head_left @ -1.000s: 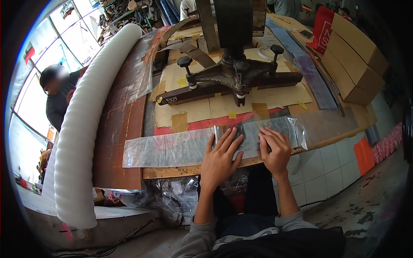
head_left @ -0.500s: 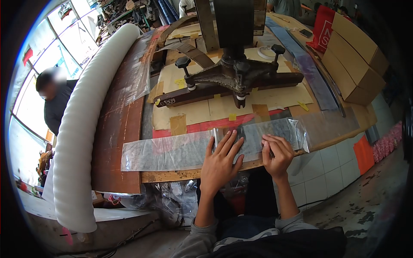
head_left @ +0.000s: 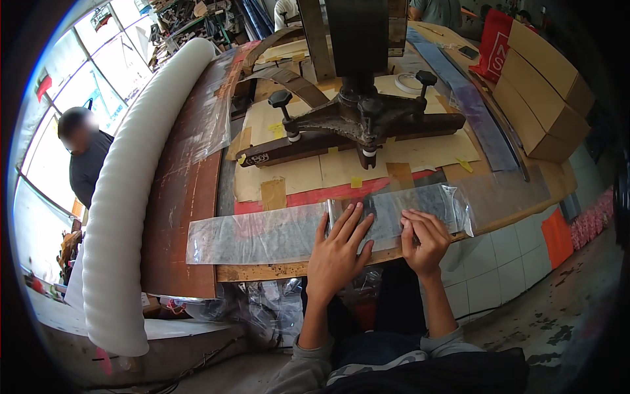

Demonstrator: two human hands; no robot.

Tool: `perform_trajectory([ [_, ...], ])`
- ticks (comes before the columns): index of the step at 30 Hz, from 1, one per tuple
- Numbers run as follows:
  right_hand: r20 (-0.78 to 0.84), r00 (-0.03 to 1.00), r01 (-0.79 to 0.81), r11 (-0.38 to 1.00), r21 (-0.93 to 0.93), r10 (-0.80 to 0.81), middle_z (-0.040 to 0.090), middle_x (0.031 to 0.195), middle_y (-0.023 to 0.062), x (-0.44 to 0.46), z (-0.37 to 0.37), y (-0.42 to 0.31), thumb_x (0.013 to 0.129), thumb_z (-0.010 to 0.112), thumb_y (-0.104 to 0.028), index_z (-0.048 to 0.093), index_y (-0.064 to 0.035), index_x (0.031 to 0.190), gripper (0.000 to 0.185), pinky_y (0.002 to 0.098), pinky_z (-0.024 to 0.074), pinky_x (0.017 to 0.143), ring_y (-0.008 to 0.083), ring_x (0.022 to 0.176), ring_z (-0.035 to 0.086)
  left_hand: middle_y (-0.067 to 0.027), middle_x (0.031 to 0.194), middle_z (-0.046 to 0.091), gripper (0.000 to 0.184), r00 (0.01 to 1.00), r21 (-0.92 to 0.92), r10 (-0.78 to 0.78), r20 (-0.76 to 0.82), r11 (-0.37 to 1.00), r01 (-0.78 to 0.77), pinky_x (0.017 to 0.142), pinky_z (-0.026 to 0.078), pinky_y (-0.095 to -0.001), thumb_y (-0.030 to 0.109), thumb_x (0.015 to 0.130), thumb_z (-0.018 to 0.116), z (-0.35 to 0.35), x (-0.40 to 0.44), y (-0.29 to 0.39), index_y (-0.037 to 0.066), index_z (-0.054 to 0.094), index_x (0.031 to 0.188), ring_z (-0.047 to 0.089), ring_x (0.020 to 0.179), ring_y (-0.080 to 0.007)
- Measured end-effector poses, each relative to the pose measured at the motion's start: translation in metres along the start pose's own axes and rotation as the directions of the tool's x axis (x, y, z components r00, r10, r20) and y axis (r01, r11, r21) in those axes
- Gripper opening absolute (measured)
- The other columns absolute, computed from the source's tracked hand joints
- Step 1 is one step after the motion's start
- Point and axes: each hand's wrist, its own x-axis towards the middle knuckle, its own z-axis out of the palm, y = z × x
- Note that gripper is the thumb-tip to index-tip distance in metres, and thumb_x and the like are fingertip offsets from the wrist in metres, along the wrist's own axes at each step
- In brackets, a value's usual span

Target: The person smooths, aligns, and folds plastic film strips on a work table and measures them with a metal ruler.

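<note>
My left hand [head_left: 336, 253] lies flat, fingers spread, on a long strip of clear plastic film [head_left: 262, 233] along the table's front edge. A shiny fold crosses the film just by its fingertips. To its right my right hand [head_left: 425, 241] has curled fingers, thumb against fingertips, touching the same film; whatever is between them is too small to make out. The film's right end is crinkled and overlaps another clear sheet [head_left: 505, 194]. Behind both hands stands the dark metal press head [head_left: 361, 118], its bar over taped cardboard [head_left: 295, 171].
A thick white foam roll [head_left: 125, 190] lies along the left side. Beyond it is a person [head_left: 88, 157]. Cardboard boxes [head_left: 541, 98] and a red bag [head_left: 492, 46] are at the back right. Plastic bags [head_left: 262, 305] hang under the table.
My right hand has shifted slightly right and its fingers have curled in more. My left hand stays on the film. The person at the left has moved a little.
</note>
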Motion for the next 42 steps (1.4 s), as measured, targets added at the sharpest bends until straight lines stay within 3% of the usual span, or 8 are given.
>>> perform_trajectory([
  [42,0.011,1.000,-0.010,1.000,-0.004,0.010,0.071,0.083,0.0079,0.0010,-0.0007,-0.0006,0.076,0.064,-0.004,0.069,-0.0016,0.079,0.006,0.0324,0.0515,0.072,0.0222,0.082,0.068,-0.0052,0.141,0.047,0.047,1.000,0.010,-0.005,0.022,1.000,0.005,0.110,0.026,-0.0471,0.028,0.086,0.061,-0.0014,0.0004,0.0006,0.018,0.053,0.131,0.042,0.131,-0.0201],
])
